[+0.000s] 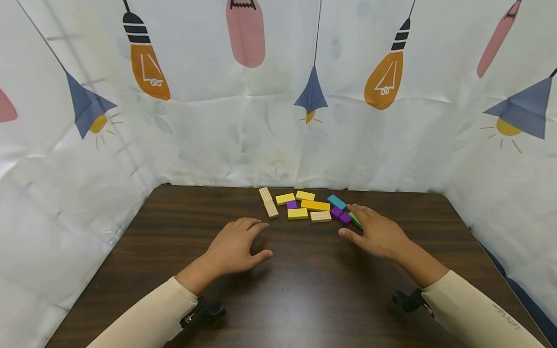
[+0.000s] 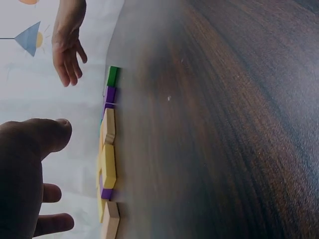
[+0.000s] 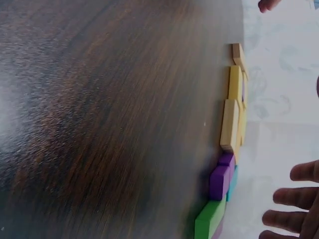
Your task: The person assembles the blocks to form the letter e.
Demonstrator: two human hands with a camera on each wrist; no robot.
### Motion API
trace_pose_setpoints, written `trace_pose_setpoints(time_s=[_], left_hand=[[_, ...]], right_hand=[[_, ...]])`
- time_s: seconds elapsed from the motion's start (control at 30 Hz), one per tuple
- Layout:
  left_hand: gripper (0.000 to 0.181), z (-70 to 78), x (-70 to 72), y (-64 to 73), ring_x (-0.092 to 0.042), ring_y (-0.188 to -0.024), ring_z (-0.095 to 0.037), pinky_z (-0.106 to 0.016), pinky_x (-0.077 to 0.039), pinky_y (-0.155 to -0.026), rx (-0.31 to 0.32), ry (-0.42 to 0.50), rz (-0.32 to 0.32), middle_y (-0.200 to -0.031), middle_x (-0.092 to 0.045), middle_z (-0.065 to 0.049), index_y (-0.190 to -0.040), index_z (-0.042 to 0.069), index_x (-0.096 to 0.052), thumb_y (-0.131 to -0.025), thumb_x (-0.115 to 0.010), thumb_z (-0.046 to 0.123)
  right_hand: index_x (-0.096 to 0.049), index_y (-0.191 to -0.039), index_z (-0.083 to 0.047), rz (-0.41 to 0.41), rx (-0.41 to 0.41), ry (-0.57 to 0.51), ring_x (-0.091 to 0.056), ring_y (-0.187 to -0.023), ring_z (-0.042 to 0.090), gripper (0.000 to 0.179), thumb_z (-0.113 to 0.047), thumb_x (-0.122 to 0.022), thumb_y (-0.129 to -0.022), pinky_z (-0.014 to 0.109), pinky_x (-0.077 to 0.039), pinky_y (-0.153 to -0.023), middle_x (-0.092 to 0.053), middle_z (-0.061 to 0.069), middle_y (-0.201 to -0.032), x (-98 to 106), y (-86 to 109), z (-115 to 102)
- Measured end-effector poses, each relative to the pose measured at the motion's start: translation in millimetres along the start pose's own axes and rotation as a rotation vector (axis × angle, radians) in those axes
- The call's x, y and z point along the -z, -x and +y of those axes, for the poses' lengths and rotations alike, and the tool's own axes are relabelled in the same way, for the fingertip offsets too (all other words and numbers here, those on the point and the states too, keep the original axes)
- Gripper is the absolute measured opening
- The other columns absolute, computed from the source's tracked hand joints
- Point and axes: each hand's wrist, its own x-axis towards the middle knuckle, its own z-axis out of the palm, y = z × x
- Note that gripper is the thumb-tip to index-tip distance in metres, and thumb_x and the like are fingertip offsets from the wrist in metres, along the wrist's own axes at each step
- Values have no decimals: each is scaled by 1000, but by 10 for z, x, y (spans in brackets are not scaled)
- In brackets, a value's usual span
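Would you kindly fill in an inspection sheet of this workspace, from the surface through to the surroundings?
Surface: dark brown wood-grain table, with a glossy reflection.
Job's things: small rectangular wooden-looking blocks, loosely grouped near the far edge: plain pale blocks, yellow blocks, an orange-yellow block, a blue block, purple blocks and a green block.
Clutter: nothing seen.
Grippers: left hand over the table, holding nothing; right hand over the right end of the group, holding nothing.
Cables: nothing seen.
Surroundings: white sheeting printed with lamps and bulbs, behind the table and at both sides.
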Motion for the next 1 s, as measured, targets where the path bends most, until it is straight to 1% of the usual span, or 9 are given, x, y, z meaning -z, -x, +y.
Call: trace_pose_setpoints(time_s=[0.07, 0.13, 0.27, 0.33, 0.47, 0.6, 0.73, 1.0], left_hand=[[70, 5, -9, -4, -53, -130, -33, -58, -42, -104, -4, 7, 0, -139, -57, -12, -143, 10, -59, -92, -70, 56], [69, 11, -16, -12, -53, -130, -33, -57, -42, -104, -9, 17, 0, -139, -58, -11, -143, 9, -59, -92, -71, 54], [70, 22, -32, -28, -53, -130, -33, -57, -43, -105, -13, 31, -4, -139, -58, -11, -144, 10, -57, -91, -71, 53], [70, 22, -44, -31, -54, -130, -33, -57, -43, -105, -14, 34, -8, -139, -59, -11, -145, 10, -57, -91, -71, 53], [68, 22, -67, -29, -54, -129, -32, -56, -42, -105, -15, 40, -15, -138, -59, -11, -144, 11, -57, -92, -71, 52], [67, 19, -90, -31, -54, -129, -32, -56, -42, -105, -19, 43, -12, -137, -60, -10, -143, 11, -58, -91, -72, 51], [66, 21, -105, -32, -55, -128, -32, -55, -43, -105, -26, 40, -15, -137, -60, -10, -142, 11, -59, -91, -72, 51], [64, 40, -136, -21, -55, -129, -31, -55, -44, -103, -29, 42, -41, -138, -60, -9, -142, 12, -60, -92, -71, 51]], right_hand=[[-38, -158, -6, 11, 10, -5, -42, -141, 42, 97, -79, -40, -94, 64, -46, -97, -43, 20, -156, -13, -41, -2], [-42, -155, -5, 20, 20, -6, -44, -139, 42, 97, -79, -40, -94, 64, -43, -102, -47, 21, -152, -26, -85, -3], [-47, -152, -5, 35, 28, -6, -45, -138, 40, 93, -78, -43, -95, 62, -45, -101, -49, 19, -150, -48, -172, -1], [-48, -152, -6, 43, 31, -8, -45, -138, 40, 89, -75, -46, -96, 62, -46, -100, -50, 19, -150, -59, -215, -1], [-50, -151, -7, 57, 48, -17, -47, -136, 40, 78, -64, -56, -97, 62, -46, -100, -52, 18, -148, -86, -306, 0], [-52, -148, -6, 65, 66, -29, -48, -134, 40, 71, -55, -62, -99, 60, -46, -100, -54, 18, -145, -107, -397, 5], [-53, -148, -6, 64, 77, -33, -49, -133, 39, 68, -52, -62, -99, 59, -47, -100, -55, 17, -143, -128, -481, 10], [-50, -150, -4, 66, 100, -32, -45, -137, 41, 66, -48, -60, -102, 58, -46, -102, -52, 18, -148, -193, -637, 37]])
